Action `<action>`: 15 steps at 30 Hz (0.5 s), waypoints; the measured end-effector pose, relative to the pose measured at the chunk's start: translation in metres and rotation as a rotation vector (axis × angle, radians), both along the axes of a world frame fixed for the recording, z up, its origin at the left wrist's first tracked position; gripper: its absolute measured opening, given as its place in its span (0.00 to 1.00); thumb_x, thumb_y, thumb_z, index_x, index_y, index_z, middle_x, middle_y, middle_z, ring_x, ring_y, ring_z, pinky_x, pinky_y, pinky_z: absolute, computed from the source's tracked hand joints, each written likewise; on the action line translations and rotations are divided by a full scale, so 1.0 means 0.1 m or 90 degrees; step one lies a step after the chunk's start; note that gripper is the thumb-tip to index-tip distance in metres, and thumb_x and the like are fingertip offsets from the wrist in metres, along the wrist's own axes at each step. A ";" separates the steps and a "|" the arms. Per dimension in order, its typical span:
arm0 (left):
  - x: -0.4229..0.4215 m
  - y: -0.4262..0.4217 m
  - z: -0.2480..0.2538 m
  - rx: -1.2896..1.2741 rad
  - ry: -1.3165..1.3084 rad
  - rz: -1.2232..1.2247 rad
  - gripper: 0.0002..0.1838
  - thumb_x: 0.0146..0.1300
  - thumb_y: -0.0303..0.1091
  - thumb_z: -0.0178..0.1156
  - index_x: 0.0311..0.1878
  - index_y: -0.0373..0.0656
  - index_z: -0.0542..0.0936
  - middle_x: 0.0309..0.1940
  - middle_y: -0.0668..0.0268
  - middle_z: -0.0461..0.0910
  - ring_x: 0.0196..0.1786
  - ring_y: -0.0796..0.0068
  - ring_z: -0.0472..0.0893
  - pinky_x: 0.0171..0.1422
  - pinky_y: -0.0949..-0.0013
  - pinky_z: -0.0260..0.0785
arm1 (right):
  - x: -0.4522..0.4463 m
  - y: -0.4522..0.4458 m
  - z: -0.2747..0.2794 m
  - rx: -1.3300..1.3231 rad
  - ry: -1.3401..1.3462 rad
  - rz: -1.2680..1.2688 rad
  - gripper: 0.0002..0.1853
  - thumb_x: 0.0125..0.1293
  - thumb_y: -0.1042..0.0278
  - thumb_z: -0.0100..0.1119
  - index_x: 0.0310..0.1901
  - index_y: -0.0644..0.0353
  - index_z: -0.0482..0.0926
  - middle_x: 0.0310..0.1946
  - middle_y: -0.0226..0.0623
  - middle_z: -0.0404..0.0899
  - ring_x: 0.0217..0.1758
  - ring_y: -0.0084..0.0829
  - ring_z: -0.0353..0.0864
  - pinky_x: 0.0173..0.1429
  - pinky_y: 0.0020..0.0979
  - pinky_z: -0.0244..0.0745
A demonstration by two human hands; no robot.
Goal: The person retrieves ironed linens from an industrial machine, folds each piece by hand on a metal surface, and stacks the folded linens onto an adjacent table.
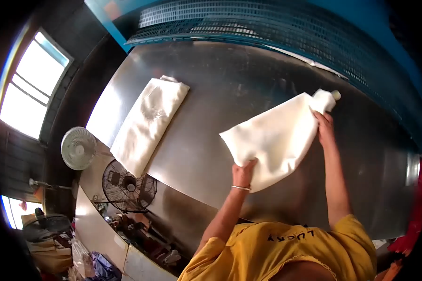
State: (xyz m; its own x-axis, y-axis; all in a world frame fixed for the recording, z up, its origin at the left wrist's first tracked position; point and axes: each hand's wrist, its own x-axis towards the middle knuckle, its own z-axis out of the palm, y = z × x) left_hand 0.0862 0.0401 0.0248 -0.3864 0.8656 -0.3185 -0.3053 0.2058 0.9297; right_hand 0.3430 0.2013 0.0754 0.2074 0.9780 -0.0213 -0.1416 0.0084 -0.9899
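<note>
A piece of white cloth (276,133) is spread between my two hands over the metal table. My left hand (244,173), with a bangle at the wrist, grips its near edge, thumb on top. Farther off and to the right, my right hand (324,127) is closed on the cloth near its narrow, bunched far end. Some fingers of both hands are hidden by the fabric. To the left lies a folded stack of white cloth (150,122), long and flat, apart from both hands.
The shiny metal table (201,103) runs up to a blue perforated guard (248,30) at the back. Beyond its left edge stand a white fan (78,148) and a black fan (129,186). Plastic bags and cloth items (82,257) sit at lower left.
</note>
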 end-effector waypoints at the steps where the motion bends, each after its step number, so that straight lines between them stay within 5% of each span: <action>1: -0.29 0.00 0.24 -0.006 -0.063 0.002 0.10 0.48 0.27 0.61 0.34 0.34 0.80 0.28 0.68 0.78 0.30 0.77 0.75 0.34 0.73 0.67 | -0.31 0.15 0.11 -0.017 -0.001 0.101 0.16 0.58 0.67 0.57 0.46 0.65 0.75 0.39 0.35 0.78 0.41 0.25 0.77 0.45 0.26 0.71; 3: -0.96 0.09 0.26 0.063 -0.078 0.081 0.09 0.49 0.26 0.59 0.35 0.35 0.80 0.28 0.68 0.78 0.29 0.77 0.75 0.34 0.73 0.67 | -1.12 0.48 0.31 0.073 -0.074 0.154 0.14 0.58 0.64 0.58 0.41 0.66 0.78 0.35 0.33 0.79 0.39 0.23 0.76 0.45 0.24 0.68; 4: -1.38 0.03 0.40 0.046 0.051 0.079 0.10 0.50 0.25 0.58 0.37 0.35 0.80 0.32 0.66 0.79 0.32 0.75 0.76 0.36 0.72 0.68 | -1.58 0.46 0.64 0.056 -0.050 0.232 0.14 0.58 0.63 0.57 0.39 0.65 0.80 0.33 0.32 0.79 0.38 0.21 0.75 0.45 0.24 0.68; 7: -2.67 -0.15 0.28 0.050 0.133 0.275 0.14 0.56 0.25 0.58 0.46 0.31 0.76 0.43 0.56 0.77 0.41 0.64 0.78 0.43 0.65 0.73 | -2.68 0.69 0.77 0.025 -0.088 0.367 0.14 0.57 0.56 0.58 0.34 0.60 0.80 0.24 0.27 0.78 0.23 0.19 0.76 0.26 0.22 0.70; 8: -3.38 -0.30 -0.32 0.256 -0.109 0.274 0.12 0.56 0.24 0.58 0.44 0.31 0.77 0.42 0.57 0.78 0.39 0.66 0.78 0.43 0.67 0.74 | -3.09 0.73 0.67 0.036 -0.025 0.358 0.14 0.57 0.56 0.58 0.32 0.60 0.80 0.24 0.28 0.78 0.24 0.20 0.76 0.26 0.23 0.72; 10: -3.74 -0.36 0.31 0.190 0.139 0.340 0.11 0.55 0.24 0.59 0.42 0.32 0.78 0.38 0.59 0.79 0.36 0.69 0.78 0.40 0.70 0.73 | -3.79 0.86 0.42 0.022 0.030 0.404 0.14 0.57 0.57 0.58 0.32 0.62 0.79 0.24 0.31 0.78 0.24 0.22 0.77 0.26 0.23 0.72; 12: -3.91 -0.26 0.57 0.118 0.186 0.449 0.11 0.52 0.29 0.65 0.37 0.32 0.79 0.31 0.64 0.79 0.30 0.72 0.77 0.37 0.73 0.72 | -4.33 0.94 0.15 -0.020 0.043 0.440 0.13 0.57 0.58 0.57 0.29 0.62 0.77 0.20 0.33 0.77 0.17 0.23 0.75 0.21 0.24 0.71; 13: -4.20 -0.33 0.33 0.039 0.213 0.447 0.25 0.50 0.29 0.66 0.52 0.32 0.73 0.40 0.61 0.78 0.39 0.69 0.77 0.42 0.71 0.72 | -4.53 0.94 -0.01 -0.023 0.059 0.448 0.13 0.59 0.58 0.56 0.27 0.62 0.76 0.18 0.34 0.77 0.16 0.23 0.75 0.19 0.24 0.70; 15: -4.42 -0.29 -0.10 0.041 0.384 0.396 0.37 0.47 0.32 0.67 0.60 0.33 0.63 0.49 0.57 0.73 0.47 0.64 0.74 0.49 0.67 0.69 | -4.67 1.01 -0.42 -0.123 -0.057 0.478 0.14 0.62 0.60 0.52 0.31 0.64 0.75 0.21 0.36 0.78 0.17 0.23 0.76 0.18 0.24 0.69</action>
State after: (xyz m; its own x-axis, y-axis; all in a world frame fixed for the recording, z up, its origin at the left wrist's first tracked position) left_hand -0.3558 0.0112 0.0144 -0.8823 0.4508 0.1354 0.2037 0.1064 0.9732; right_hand -0.1238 0.3022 0.0336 -0.4996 0.8379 -0.2196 0.0387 -0.2317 -0.9720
